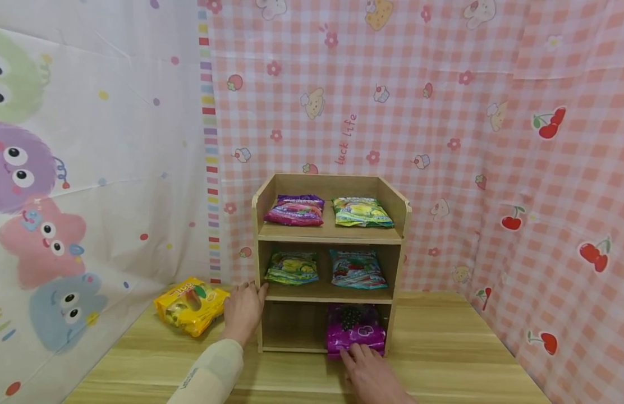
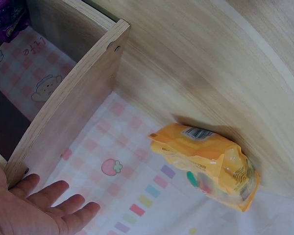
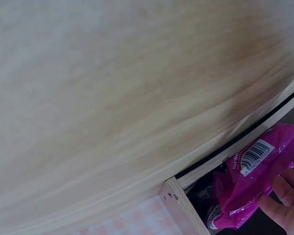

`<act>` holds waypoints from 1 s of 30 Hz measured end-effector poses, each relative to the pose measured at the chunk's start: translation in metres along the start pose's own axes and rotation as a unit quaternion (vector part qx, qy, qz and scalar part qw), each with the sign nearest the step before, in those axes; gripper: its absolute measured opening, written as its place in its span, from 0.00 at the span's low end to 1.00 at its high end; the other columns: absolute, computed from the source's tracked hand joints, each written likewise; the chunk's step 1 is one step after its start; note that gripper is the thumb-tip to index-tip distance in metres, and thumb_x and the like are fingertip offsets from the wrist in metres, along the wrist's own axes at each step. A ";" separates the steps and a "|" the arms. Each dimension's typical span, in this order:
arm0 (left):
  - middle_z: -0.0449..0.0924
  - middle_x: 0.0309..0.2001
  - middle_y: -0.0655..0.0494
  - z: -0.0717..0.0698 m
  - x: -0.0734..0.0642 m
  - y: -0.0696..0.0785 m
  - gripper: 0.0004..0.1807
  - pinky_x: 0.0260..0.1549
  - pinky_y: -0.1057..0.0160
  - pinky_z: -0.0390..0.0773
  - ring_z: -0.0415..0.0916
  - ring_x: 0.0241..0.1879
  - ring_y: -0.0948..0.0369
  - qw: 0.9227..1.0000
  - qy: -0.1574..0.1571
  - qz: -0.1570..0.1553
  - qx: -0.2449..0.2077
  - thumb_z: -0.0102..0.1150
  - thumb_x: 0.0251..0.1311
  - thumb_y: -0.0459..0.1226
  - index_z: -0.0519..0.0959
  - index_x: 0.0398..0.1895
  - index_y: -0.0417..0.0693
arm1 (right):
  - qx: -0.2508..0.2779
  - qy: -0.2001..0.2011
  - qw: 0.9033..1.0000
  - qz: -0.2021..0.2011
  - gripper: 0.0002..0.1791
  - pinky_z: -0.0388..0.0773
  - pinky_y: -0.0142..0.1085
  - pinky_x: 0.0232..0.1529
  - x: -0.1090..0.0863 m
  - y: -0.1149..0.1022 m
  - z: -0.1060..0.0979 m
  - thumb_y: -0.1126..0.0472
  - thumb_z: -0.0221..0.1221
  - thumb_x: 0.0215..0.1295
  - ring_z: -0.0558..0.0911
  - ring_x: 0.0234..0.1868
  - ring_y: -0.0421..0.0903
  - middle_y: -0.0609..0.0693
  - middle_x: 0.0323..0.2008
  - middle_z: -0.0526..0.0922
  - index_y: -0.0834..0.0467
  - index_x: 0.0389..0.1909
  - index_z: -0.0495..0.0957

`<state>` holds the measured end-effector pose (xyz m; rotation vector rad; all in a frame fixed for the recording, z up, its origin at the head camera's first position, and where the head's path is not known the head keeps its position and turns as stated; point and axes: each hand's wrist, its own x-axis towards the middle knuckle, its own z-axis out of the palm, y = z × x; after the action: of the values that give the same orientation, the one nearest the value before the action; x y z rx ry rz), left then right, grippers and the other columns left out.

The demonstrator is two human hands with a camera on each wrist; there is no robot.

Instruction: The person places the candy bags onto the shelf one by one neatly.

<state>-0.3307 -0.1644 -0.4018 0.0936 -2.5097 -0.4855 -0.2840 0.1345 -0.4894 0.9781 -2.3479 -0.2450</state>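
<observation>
A three-level wooden shelf (image 1: 332, 240) stands on the table. My left hand (image 1: 243, 310) is at the shelf's left side, its fingertips at the side panel; the left wrist view shows these fingers (image 2: 48, 195) extended with nothing in them. My right hand (image 1: 370, 371) touches the front of a purple candy bag (image 1: 353, 331), which lies in the right part of the bottom compartment, its front end at the shelf's lower edge. In the right wrist view the fingers (image 3: 286, 193) lie against the purple bag's wrapper, partly cut off by the frame.
A yellow candy bag (image 1: 192, 307) lies on the table left of the shelf. Purple-pink (image 1: 295, 211) and yellow-green (image 1: 362, 212) bags sit on the top level. A green-yellow bag (image 1: 292, 268) and a blue-red bag (image 1: 358, 270) occupy the middle. Patterned cloths (image 1: 342, 84) hang behind and beside.
</observation>
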 end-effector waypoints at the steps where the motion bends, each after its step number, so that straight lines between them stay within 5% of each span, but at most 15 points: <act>1: 0.81 0.48 0.38 0.000 0.000 0.000 0.25 0.44 0.35 0.74 0.75 0.48 0.39 1.000 -0.001 -0.001 0.000 0.48 0.74 0.49 0.82 0.44 0.32 | 0.003 -0.008 1.000 0.001 0.27 0.79 0.38 0.34 0.000 0.000 0.000 0.50 0.67 0.59 0.74 0.37 0.46 0.50 0.37 0.71 0.60 0.56 0.80; 12: 0.82 0.46 0.38 0.001 0.001 -0.001 0.25 0.44 0.35 0.73 0.75 0.48 0.39 1.000 0.001 -0.003 -0.002 0.49 0.74 0.48 0.83 0.41 0.33 | 0.034 -0.070 0.996 0.032 0.29 0.80 0.41 0.38 0.009 -0.002 -0.002 0.49 0.68 0.60 0.73 0.39 0.46 0.50 0.40 0.71 0.59 0.59 0.78; 18: 0.82 0.46 0.39 0.000 0.000 0.000 0.24 0.43 0.35 0.74 0.76 0.47 0.39 1.000 0.020 0.004 0.001 0.51 0.73 0.48 0.83 0.41 0.33 | 0.031 -0.052 0.997 0.040 0.31 0.81 0.41 0.35 0.011 0.002 0.002 0.50 0.69 0.57 0.74 0.41 0.48 0.52 0.42 0.72 0.60 0.59 0.77; 30: 0.82 0.46 0.39 -0.002 0.000 0.001 0.25 0.45 0.34 0.73 0.76 0.49 0.39 1.000 0.000 -0.002 -0.003 0.49 0.74 0.48 0.83 0.41 0.33 | 0.025 -0.038 0.998 0.043 0.34 0.81 0.38 0.34 0.013 0.004 0.005 0.48 0.70 0.56 0.74 0.41 0.48 0.53 0.42 0.72 0.61 0.61 0.76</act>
<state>-0.3294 -0.1643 -0.3999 0.0955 -2.5081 -0.4933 -0.2968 0.1279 -0.4857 0.9029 -2.4695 -0.1949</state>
